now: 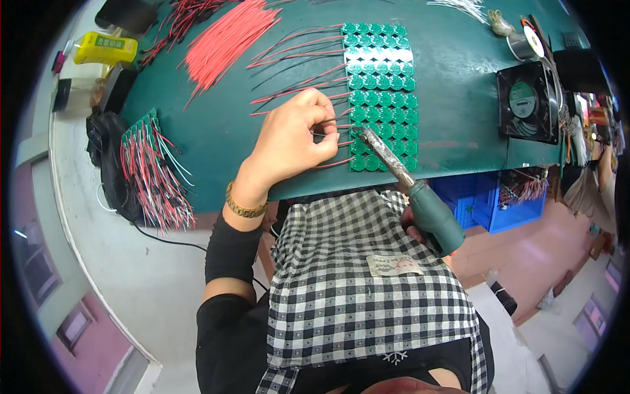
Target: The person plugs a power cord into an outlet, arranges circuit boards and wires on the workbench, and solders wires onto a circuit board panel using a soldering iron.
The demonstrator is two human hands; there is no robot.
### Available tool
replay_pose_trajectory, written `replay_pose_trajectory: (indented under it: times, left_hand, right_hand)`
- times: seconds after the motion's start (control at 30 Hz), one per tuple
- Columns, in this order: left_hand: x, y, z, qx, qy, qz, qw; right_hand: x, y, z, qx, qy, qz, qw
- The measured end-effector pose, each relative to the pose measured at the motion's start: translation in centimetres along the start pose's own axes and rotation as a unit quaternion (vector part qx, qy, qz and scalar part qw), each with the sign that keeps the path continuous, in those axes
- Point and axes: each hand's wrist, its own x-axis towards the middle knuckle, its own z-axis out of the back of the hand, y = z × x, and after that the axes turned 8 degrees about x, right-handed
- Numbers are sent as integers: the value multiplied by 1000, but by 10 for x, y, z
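Note:
My left hand [295,134] is closed at the left edge of a panel of round green circuit boards [394,100], its finger and thumb pinched round a thin wire [341,125] that meets the panel. In my right hand [412,226], mostly hidden behind the handle, is a soldering iron [388,155] with a thick green grip. Its tip is at the panel's left side, close to the wire's end; whether they touch I cannot tell. Red and black wires [302,56] stick out leftward from the panel's other rows.
Loose red wires [230,41] lie at the back left of the green table [453,125]. Wired boards [154,171] hang over its left side. At the right stand a fan [528,104] and a solder spool [525,44]. Blue bins [489,200] sit below the edge.

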Motion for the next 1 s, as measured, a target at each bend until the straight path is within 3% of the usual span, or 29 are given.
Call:
replay_pose_trajectory:
  times: [0.07,0.17,0.2,0.23,0.33,0.37,0.43,0.5,0.67,0.8,0.9,1.0]
  left_hand:
    - [0,0,1,6,6,-1,1000]
    - [0,1,2,18,9,-2,1000]
    - [-1,1,2,23,9,-1,1000]
    - [-1,1,3,24,11,-2,1000]
    - [-1,1,5,25,17,-4,1000]
    - [0,0,5,23,18,-3,1000]
    - [1,1,5,22,20,0,1000]
    - [1,0,6,18,22,7,1000]
    - [1,-1,5,21,13,-4,1000]
    - [0,0,6,44,26,-25,998]
    - [-4,4,6,35,-38,-88,995]
    - [-7,0,11,88,-136,-146,976]
  right_hand:
    - [3,-8,9,100,2,-31,995]
    - [0,-8,10,107,-34,-42,993]
    - [0,-8,12,-72,-3,51,996]
    - [2,-10,18,-247,29,142,958]
    - [11,25,-13,-318,-110,-128,933]
    - [7,15,-3,-301,-40,-6,953]
    - [2,10,2,-256,28,104,961]
    - [0,13,2,-210,23,76,974]
    - [0,16,1,-88,116,116,982]
    - [4,4,11,-122,111,135,977]
    - [2,9,6,-124,115,136,976]
    - [-6,18,7,-161,39,23,986]
